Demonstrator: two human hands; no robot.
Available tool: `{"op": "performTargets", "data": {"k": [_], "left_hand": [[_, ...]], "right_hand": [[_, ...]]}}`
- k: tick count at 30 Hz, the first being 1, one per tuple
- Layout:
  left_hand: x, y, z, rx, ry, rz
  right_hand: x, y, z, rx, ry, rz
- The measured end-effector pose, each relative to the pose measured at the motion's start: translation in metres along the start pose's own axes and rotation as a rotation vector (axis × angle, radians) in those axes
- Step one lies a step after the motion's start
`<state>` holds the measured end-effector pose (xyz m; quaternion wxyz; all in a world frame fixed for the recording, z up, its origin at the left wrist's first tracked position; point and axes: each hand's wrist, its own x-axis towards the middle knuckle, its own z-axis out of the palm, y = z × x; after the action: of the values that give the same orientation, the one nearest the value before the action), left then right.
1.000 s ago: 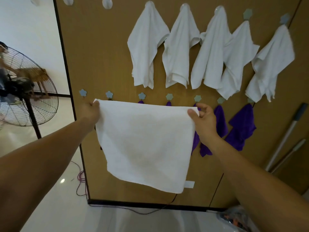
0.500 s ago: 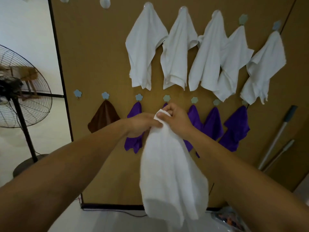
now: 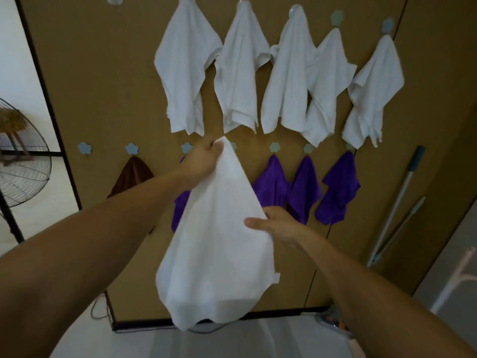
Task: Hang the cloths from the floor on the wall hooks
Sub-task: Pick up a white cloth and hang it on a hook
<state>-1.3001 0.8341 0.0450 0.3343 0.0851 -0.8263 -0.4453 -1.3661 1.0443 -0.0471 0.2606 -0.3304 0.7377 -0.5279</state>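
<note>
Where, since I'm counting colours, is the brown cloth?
In the head view, the brown cloth hangs from the lower row's second flower hook from the left, left of the purple cloths.

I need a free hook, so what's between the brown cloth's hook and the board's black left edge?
One bare blue flower hook, nothing hanging on it, seen in the head view.

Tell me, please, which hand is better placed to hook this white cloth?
Probably left. The left hand pinches the white cloth by its top corner beside the lower hooks; the right hand holds its side edge lower down.
</note>
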Motion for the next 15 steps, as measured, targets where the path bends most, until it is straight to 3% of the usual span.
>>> {"op": "performTargets", "data": {"k": [5, 11, 15], "left_hand": [[-0.001, -0.025, -0.053, 0.376, 0.199, 0.077], [-0.022, -0.066, -0.123, 0.281, 0.408, -0.176], [-0.037, -0.078, -0.158, 0.283, 0.537, -0.184]], "right_hand": [[0.017, 0.001, -0.001, 0.007, 0.19, -0.062], [0.059, -0.015, 0.013, -0.344, 0.174, -0.214], [0.083, -0.024, 0.05, -0.436, 0.288, -0.338]]}}
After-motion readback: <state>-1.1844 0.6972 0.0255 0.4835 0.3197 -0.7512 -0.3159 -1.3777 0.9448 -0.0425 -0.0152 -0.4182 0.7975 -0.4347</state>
